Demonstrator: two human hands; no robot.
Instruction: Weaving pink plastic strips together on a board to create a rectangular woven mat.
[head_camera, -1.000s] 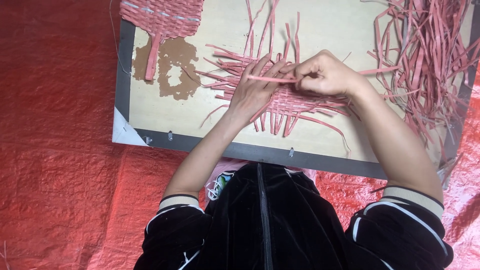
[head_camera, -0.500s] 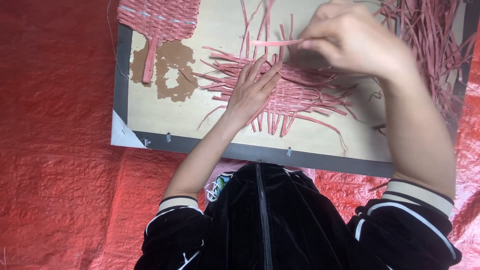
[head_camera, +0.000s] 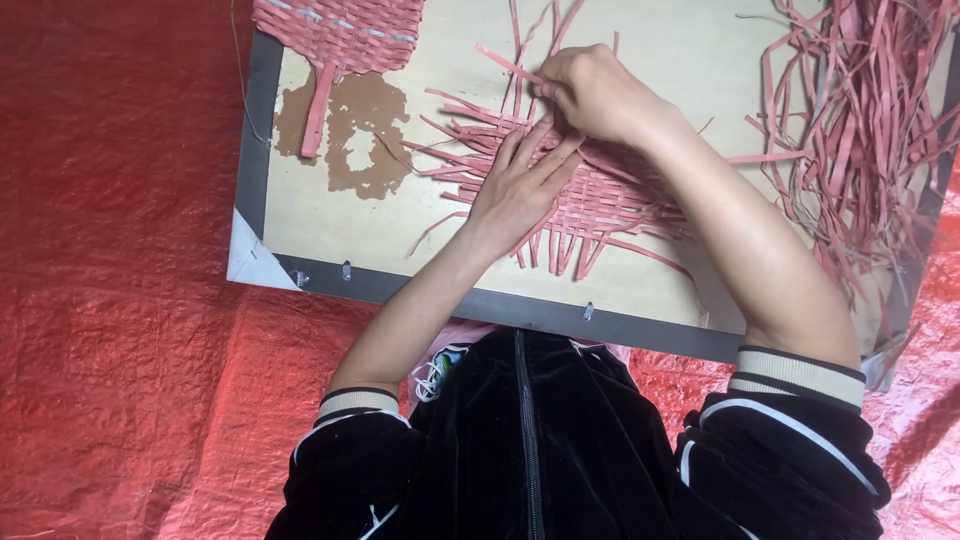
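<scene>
- Mat of woven pink strips lies on the pale board.
- Left hand presses flat on the mat, fingers spread, holding nothing.
- Right hand pinches one strip at the mat's far edge.
- Loose strips are piled to the right.

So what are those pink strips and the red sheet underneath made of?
The pink strips look like thin, matte paper or reed: flat, and they bend and curl without snapping. The red sheet looks like woven plastic tarp: crinkled, with shiny glints.
</scene>
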